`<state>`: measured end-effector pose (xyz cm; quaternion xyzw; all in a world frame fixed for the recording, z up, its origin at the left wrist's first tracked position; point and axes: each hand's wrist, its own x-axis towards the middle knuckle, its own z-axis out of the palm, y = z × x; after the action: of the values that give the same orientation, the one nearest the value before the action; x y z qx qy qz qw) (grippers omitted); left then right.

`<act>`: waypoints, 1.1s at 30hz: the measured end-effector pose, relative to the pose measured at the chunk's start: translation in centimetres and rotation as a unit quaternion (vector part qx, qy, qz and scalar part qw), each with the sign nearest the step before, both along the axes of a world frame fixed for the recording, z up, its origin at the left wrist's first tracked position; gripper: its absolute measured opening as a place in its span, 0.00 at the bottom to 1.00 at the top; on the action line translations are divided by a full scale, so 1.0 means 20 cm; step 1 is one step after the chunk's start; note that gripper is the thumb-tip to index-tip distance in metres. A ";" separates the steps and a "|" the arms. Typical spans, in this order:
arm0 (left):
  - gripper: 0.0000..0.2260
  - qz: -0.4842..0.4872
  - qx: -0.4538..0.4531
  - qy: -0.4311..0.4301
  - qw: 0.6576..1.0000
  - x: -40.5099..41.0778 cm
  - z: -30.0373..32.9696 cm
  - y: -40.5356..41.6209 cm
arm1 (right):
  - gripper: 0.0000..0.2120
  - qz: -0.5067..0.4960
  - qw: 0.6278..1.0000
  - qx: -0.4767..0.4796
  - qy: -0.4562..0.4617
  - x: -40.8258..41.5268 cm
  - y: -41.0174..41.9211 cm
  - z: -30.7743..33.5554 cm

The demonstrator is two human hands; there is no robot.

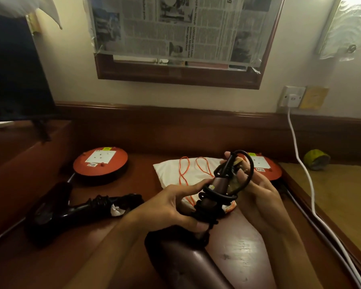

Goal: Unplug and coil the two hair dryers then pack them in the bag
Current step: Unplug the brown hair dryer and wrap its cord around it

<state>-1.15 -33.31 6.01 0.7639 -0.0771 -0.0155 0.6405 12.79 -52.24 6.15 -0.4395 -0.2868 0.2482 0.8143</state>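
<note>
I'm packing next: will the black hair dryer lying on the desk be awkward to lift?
The black hair dryer looks rigid, and its cord seems wound round the handle, so little should dangle. Lifted by the handle, the bulky head probably tips it nose-down.

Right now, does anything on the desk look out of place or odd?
Mostly tidy. The black hair dryer lies on the desk with its cord wrapped round the handle, but a white paper scrap is caught in the wraps. The white bag lies flat, nothing packed yet.
</note>
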 end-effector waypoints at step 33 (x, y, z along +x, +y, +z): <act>0.43 0.175 0.208 -0.030 0.962 -0.01 -0.06 -0.07 | 0.08 -0.111 0.983 0.010 0.145 -0.03 0.07 0.05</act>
<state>-1.44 -34.65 4.88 0.8820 0.0434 0.1039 0.4576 12.15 -50.92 7.18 -0.4198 -0.1176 0.2140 0.8742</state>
